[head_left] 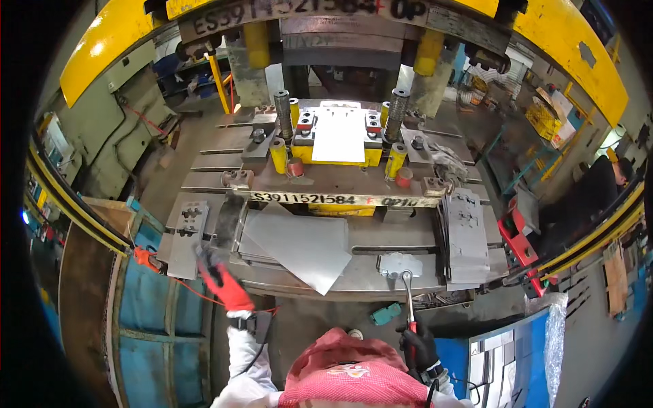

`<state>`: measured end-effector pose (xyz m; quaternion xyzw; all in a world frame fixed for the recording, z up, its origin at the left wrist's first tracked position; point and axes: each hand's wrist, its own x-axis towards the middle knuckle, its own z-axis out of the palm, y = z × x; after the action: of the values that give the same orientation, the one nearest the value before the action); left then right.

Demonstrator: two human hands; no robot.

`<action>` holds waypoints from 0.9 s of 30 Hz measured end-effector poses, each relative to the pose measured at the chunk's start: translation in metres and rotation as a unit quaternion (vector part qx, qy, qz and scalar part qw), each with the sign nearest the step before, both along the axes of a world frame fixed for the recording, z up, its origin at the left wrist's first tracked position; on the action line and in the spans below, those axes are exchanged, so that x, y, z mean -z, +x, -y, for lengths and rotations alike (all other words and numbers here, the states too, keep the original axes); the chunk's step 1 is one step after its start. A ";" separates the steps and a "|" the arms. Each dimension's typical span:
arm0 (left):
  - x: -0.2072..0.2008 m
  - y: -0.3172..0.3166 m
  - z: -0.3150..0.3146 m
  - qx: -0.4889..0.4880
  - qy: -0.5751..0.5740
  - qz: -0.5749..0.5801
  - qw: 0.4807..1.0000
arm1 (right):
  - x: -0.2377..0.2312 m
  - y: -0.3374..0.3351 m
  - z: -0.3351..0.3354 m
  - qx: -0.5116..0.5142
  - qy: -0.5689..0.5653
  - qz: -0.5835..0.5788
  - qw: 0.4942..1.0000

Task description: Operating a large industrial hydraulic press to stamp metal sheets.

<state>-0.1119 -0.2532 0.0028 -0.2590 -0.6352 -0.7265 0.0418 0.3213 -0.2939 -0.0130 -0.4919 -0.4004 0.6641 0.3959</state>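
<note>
My left hand (228, 284), in a red glove with dark fingertips, reaches out near a flat metal plate with cut-outs (186, 234) at the left of the press table. Its fingers look stretched out, though blurred, and nothing shows in them. My right hand (421, 345), in a black glove, is closed round the red handle of a long metal-shafted tool (410, 306). The tool's rounded tip meets a small pale metal piece (400, 264) at the table's front edge. Between my hands lies a stack of flat metal sheets (299, 238), its top sheet turned askew.
Beyond, a bright metal sheet (338, 132) lies on the die (337, 156) between guide posts. Cut plates (466, 238) are stacked at right. Yellow press guarding (571, 54) arches overhead. A blue bin (146, 306) stands left; a red metal bracket (520, 245) is at right.
</note>
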 end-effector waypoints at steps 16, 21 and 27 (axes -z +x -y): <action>0.094 -0.072 0.042 0.009 -0.598 -0.297 0.745 | 0.001 -0.033 0.021 0.016 -0.005 0.033 0.999; 0.100 -0.075 0.043 0.001 -0.591 -0.304 0.747 | 0.000 -0.038 0.027 0.039 0.007 0.022 0.999; 0.095 -0.075 0.043 0.016 -0.580 -0.304 0.755 | 0.005 -0.036 0.031 0.064 0.021 -0.012 0.998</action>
<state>-0.1865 -0.2963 -0.0927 -0.4511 -0.8844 -0.1022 0.0625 0.2850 -0.3245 -0.0177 -0.4998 -0.3769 0.6348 0.4529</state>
